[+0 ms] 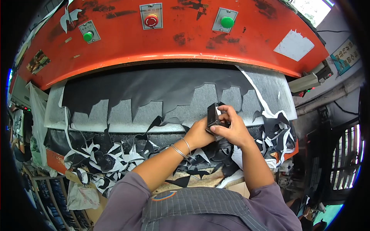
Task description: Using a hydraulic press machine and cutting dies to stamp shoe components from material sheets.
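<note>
A worker in a purple top and striped apron stands at an orange press, both hands together at a small black block over the near edge of the pale worktop, right of its middle. The right hand is clamped on the block, thumb on the near side and fingers curled over the far side. The left hand, below two bangles, meets the block's near left side; its fingers are hidden, so how it grips cannot be told. Nor is it clear whether the block touches the worktop.

A black sheet covers the far part of the worktop, its near edge cut into uneven steps that show the grey surface. A white strip runs down the sheet's right side toward the near right corner. Black and white scraps lie heaped beyond the near edge, from the left corner to the right.

On the press front, a red button sits between two green buttons, with a torn white paper farther right.
</note>
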`<state>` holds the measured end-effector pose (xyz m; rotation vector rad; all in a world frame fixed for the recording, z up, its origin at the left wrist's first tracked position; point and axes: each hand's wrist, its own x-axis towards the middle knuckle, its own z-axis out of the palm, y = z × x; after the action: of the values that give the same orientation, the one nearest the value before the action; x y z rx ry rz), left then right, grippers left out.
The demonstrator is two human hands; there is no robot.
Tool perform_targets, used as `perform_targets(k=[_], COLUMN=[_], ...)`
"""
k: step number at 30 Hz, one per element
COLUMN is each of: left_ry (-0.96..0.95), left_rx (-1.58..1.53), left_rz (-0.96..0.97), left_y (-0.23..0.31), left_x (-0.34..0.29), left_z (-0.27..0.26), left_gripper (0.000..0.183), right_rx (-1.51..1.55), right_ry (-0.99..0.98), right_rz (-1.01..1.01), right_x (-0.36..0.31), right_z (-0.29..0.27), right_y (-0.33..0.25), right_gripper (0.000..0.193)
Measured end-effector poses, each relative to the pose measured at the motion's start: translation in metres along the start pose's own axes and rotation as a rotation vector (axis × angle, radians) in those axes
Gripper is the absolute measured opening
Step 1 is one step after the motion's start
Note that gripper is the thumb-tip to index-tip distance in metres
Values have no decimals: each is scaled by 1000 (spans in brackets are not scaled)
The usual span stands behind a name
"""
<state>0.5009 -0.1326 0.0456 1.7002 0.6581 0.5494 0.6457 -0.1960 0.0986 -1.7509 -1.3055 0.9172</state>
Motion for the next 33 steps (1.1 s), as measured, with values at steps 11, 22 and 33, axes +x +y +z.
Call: perform_targets(k=[11, 22, 33], left_ry=[-419, 562, 470], left_rx=[257, 691, 685], left_rz=[103, -10, 50], left_y=[5, -52, -59], left_x=[-92, -52, -20], left_z=[-9, -91, -111], left_gripper=[34, 60, 75], right_rx=[-539, -496, -478], right_ry=[-43, 416, 423], right_rz=[-218, -471, -274], right_x=[57, 94, 79], right_z=[59, 116, 115], right_y=[-66, 5, 37], right_gripper=[72, 64, 58])
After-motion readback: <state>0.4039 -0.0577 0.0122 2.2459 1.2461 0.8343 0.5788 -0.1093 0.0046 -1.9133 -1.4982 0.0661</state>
